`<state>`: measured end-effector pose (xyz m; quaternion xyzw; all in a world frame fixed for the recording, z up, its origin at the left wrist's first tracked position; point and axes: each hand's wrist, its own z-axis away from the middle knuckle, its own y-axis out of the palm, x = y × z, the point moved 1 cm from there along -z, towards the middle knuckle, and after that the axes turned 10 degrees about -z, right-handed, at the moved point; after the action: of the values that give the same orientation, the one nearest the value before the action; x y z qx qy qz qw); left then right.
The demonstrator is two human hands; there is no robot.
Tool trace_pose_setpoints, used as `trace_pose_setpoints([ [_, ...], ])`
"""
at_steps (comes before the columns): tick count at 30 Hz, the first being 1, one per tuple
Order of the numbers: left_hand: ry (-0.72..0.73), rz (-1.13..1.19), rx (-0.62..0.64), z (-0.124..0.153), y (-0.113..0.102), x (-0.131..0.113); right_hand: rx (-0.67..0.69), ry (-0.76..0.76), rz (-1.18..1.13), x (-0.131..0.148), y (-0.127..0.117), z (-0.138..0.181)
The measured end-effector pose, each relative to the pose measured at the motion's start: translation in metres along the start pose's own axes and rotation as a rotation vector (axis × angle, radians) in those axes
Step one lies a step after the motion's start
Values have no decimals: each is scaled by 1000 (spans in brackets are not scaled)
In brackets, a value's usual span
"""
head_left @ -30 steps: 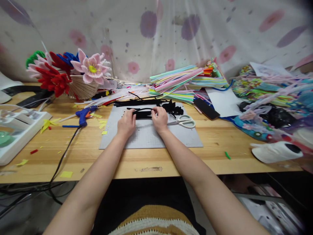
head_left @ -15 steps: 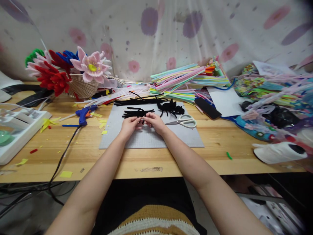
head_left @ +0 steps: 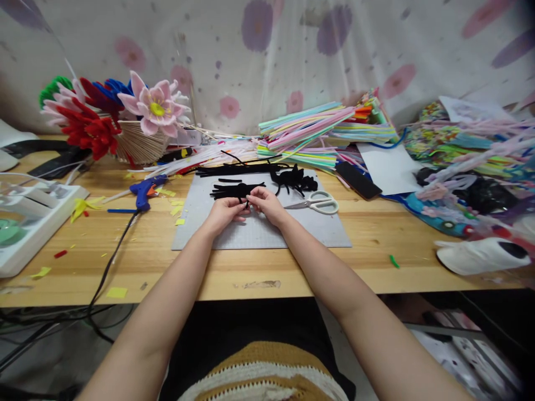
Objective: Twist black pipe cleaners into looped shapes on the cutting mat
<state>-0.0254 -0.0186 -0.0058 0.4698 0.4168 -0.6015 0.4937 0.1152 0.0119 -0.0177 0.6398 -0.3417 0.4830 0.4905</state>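
Observation:
My left hand [head_left: 228, 214] and my right hand [head_left: 266, 204] meet over the grey mat [head_left: 259, 236], fingertips pinched together on a short, bent black pipe cleaner [head_left: 247, 204]. Fingers cover most of that piece. Just behind them lies a bundle of cut black pipe cleaners [head_left: 228, 191], with longer black pipe cleaners [head_left: 234, 170] along the mat's far edge. Right of my right hand are fuzzy black shaped pieces [head_left: 292, 179] with curled, leg-like ends. Scissors [head_left: 320, 203] with pale handles rest on the mat below them.
A blue glue gun [head_left: 144, 192] with its cord lies left of the mat, near yellow scraps [head_left: 178, 211] and a white power strip [head_left: 45, 223]. Pipe-cleaner flowers [head_left: 152, 106] stand back left. Coloured pipe cleaners [head_left: 305, 125], a dark phone-like slab [head_left: 358, 180] and a white thread spool [head_left: 480, 256] are rightward.
Both hands stay together over the mat, with the fingers shifting slightly around the black pipe cleaner. The whole view has tilted a little; the things on the table keep their places.

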Motion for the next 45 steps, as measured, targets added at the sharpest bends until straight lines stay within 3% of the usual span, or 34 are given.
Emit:
trace_pose_setpoints([
  [31, -11, -206, -3, -7, 3, 5, 58, -23, 86, 2, 6, 3],
  [34, -34, -180, 46, -4, 3, 3, 76, 10, 39, 6, 3, 4],
  [40, -71, -183, 160, 1, 2, -1, 22, 116, -133, 7, -7, 0],
  [45, -36, -168, 139, 1, 5, -1, -112, 59, -189, 2, -6, -5],
])
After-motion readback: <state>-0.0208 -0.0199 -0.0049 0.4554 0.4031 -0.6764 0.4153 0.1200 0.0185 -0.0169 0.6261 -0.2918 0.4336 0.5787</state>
